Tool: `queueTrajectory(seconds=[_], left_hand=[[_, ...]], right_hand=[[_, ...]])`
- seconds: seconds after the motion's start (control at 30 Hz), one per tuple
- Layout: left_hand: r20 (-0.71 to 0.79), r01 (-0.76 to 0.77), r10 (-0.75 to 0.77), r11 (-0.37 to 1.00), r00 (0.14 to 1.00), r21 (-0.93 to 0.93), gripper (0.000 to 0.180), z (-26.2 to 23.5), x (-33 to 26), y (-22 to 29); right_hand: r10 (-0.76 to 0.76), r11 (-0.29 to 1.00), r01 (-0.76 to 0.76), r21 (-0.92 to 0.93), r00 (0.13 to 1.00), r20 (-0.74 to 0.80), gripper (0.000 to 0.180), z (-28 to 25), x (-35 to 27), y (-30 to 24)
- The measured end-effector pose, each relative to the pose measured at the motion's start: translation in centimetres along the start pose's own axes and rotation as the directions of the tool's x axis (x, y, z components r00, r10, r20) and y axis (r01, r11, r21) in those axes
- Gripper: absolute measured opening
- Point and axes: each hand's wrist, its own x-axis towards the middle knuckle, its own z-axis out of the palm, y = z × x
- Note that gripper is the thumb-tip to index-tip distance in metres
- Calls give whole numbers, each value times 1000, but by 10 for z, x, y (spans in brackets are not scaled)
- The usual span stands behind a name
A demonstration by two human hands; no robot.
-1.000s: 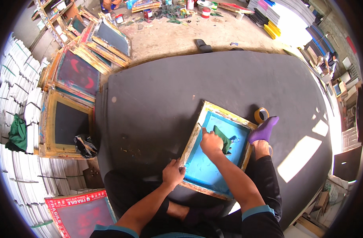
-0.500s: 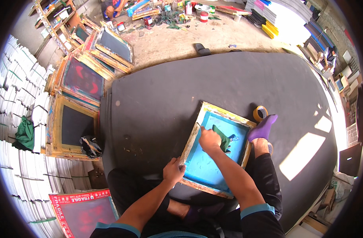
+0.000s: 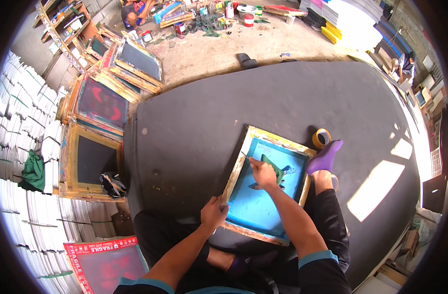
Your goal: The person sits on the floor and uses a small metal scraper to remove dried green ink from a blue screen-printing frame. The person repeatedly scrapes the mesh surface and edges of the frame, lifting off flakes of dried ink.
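A wooden screen printing frame [image 3: 231,182] with bright blue mesh lies aslant on the dark mat, close to my crossed legs. My left hand [image 3: 214,211] is closed round the frame's left rail, near its lower end. Over the upper left part of the mesh is my right hand [image 3: 264,173], its fingers closed on a thin dark stick-like tool [image 3: 246,156] whose tip reaches the left rail. I cannot make out the tool's kind, since the fingers cover most of it. Beside that hand a green cloth-like piece [image 3: 268,161] and small dark shapes show against the blue.
A roll of yellow tape [image 3: 321,138] stands by my purple-socked foot [image 3: 325,157]. The broad dark mat [image 3: 194,112] spreads around me. Framed screens [image 3: 102,103] lean along the left, beside white stacks [image 3: 23,117]. Paint cans [image 3: 248,20] and a crouching person [image 3: 133,13] are at the far side.
My right hand has shifted slightly right and down over the mesh. A dark pointed shape now shows below it. My left hand keeps its hold on the rail.
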Motion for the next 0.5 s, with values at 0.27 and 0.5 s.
queueTrajectory(seconds=[0.27,0.5], left_hand=[[-10,-5,4,999,1000,-48,44,-1,2,3],[-21,-13,12,999,1000,-53,46,-1,1,-1]], right_hand=[[-73,994,68,-83,995,-64,34,8,-2,15],[-150,679,130,-722,988,37,51,6,-35,-32]])
